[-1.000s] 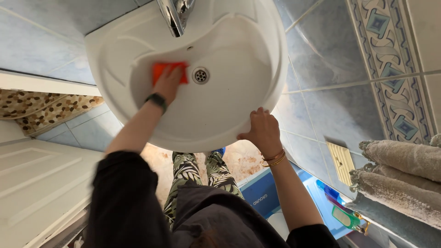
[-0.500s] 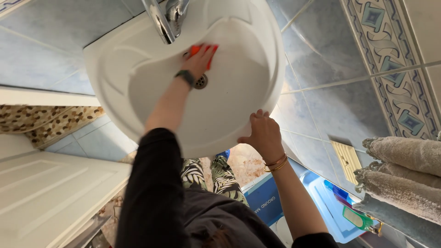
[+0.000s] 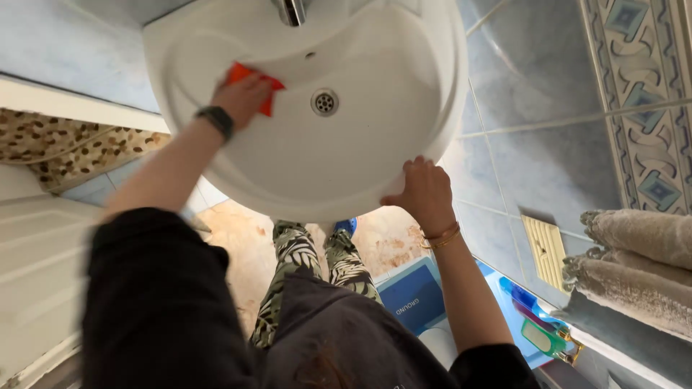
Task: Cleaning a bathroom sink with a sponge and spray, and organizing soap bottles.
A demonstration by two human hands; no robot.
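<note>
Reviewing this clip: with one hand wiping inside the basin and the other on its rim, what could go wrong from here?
The right hand leans on the front rim of the white sink; if that rim is wet, the hand might slip. The left hand presses the orange cloth on the basin's inner slope near the tap, so a wide stroke could knock the knuckles against it. The drain lies open beside the cloth; a corner might catch there.

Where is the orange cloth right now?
In the head view the orange cloth is under the left hand, pressed on the sink basin's left inner wall, left of the drain and below the tap.
</note>
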